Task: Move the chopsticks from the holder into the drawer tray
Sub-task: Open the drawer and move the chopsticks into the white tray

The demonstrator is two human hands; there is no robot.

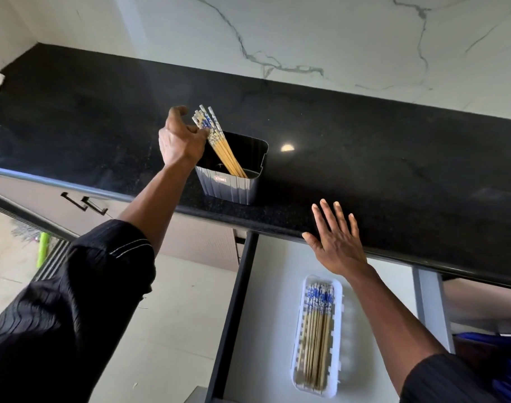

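A grey ribbed holder stands on the black countertop near its front edge. Several wooden chopsticks with blue-and-white patterned tops lean out of it to the left. My left hand is at those patterned tops, fingers closed around them. Below, an open white drawer holds a white tray with several chopsticks lying lengthwise in it. My right hand is flat with fingers spread, hovering at the counter's front edge above the drawer, holding nothing.
The black stone countertop runs across the view, backed by a white marble wall. Cabinet handles sit at the left under the counter. A green object lies on the floor at the left. Blue fabric shows at the lower right.
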